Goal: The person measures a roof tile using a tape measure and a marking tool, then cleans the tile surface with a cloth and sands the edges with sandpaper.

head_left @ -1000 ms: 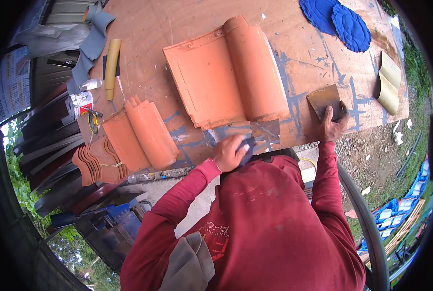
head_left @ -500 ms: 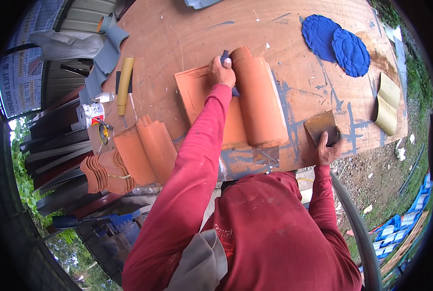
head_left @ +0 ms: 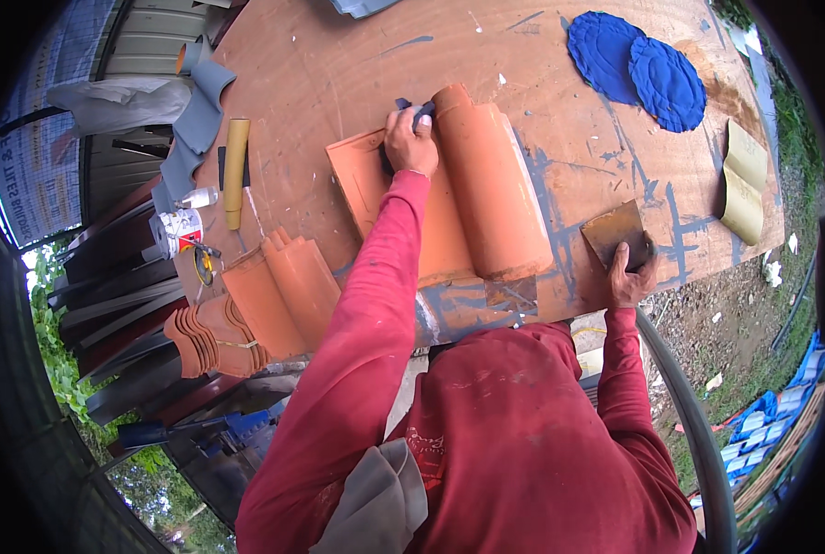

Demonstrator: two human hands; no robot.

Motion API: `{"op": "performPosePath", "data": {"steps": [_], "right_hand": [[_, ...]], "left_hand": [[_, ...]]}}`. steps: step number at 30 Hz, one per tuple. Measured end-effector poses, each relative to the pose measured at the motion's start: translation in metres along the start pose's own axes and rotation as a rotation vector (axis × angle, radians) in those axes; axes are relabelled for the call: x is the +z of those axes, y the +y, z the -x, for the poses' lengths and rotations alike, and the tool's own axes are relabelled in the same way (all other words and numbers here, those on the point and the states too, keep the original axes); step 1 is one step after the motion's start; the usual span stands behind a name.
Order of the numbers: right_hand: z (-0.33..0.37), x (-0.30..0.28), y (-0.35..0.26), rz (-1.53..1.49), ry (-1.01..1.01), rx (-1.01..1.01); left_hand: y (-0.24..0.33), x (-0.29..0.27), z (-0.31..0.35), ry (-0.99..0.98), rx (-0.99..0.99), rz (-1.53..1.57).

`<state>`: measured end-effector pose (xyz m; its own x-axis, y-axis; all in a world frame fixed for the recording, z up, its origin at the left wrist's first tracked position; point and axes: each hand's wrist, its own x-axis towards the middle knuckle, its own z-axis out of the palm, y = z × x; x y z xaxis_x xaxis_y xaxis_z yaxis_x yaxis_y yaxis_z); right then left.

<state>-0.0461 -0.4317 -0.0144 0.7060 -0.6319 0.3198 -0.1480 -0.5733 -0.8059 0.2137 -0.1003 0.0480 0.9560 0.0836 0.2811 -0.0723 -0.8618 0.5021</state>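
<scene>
My left hand (head_left: 411, 143) is closed on a dark cloth-like pad (head_left: 422, 113). It presses the pad on the flat part of a large orange roof tile (head_left: 445, 222), beside the tile's raised round roll. My right hand (head_left: 634, 275), at the table's near edge, has its thumb and fingers closed around the edge of a brown square piece (head_left: 611, 227) with a dark area near the fingers. Whether that dark area is a separate thing is unclear. A second, smaller orange tile (head_left: 283, 286) lies left of the large one, partly behind my left forearm.
The wooden table (head_left: 311, 83) carries grey smears. Two blue cloth discs (head_left: 668, 83) and a tan curved tile (head_left: 743, 185) lie on its right. At left are a tan tube (head_left: 236, 171), a white bucket (head_left: 180, 231) and stacked small orange tiles (head_left: 214, 337). A grey rail (head_left: 690, 425) stands near my right arm.
My left hand has shifted slightly up and left along the large tile with the dark pad. My right hand keeps its place on the brown square piece. The view has moved a little.
</scene>
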Motion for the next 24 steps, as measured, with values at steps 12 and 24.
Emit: {"op": "performPosePath", "data": {"steps": [12,24], "right_hand": [[-0.002,0.007,-0.003,0.015,-0.052,-0.061],[0.001,0.001,0.008,-0.045,-0.039,-0.042]], "left_hand": [[-0.036,-0.013,-0.007,0.087,-0.021,0.113],[-0.025,-0.123,0.283,-1.063,0.186,0.488]]}}
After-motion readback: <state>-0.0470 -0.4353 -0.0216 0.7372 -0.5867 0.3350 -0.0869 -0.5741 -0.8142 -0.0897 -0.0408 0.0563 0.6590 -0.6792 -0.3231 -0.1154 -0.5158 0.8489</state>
